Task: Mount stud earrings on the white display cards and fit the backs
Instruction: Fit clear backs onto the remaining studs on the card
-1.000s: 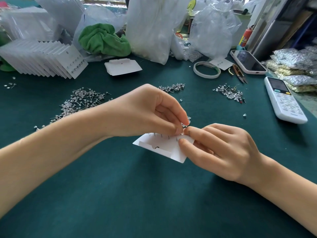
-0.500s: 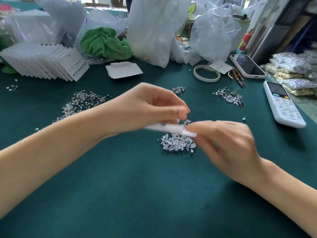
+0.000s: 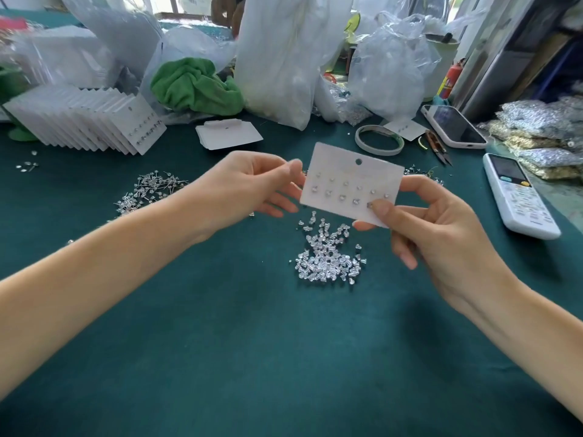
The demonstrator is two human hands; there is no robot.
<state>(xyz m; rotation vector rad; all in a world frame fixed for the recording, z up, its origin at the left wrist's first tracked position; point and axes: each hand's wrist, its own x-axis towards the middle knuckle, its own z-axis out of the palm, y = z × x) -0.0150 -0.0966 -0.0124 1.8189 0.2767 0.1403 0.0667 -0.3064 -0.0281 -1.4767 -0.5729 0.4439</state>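
**Filled card held up, more stock waiting**

Dark green cloth covers the counter [image 3: 220, 357], and the head view is the only one given.

Above the middle of it, a white rectangular display card with a punched hanging hole [image 3: 351, 181] is held face-up in the air by both hands. The left hand [image 3: 249, 187] pinches its left edge, fingers narrow on the card. The right hand [image 3: 441, 234] grips the lower right corner, thumb pressed over the front and fingers curled behind. Two rows of small clear-stone stud earrings [image 3: 345, 191] sit in the card, and every visible position looks filled. Whether the backs are on cannot be told, since the rear face is hidden. Judging by this, the card is finished or close to it.

Finished work appears to stand far left: a fanned row of white cards carrying studs [image 3: 94, 121]. Much seems left to do. A small stack of blank white cards [image 3: 228, 134] lies beyond the hands, a scatter of loose silver-post studs [image 3: 148, 190] spreads on the left, and a heap of clear plastic earring backs [image 3: 329, 257] lies directly under the held card.

Around these are a crumpled green cloth [image 3: 195, 86], clear plastic bags [image 3: 391, 64], a roll of tape [image 3: 379, 140], a smartphone [image 3: 454, 126] and a white remote control [image 3: 520, 197] at right. Nothing blocks the way to the fanned row.
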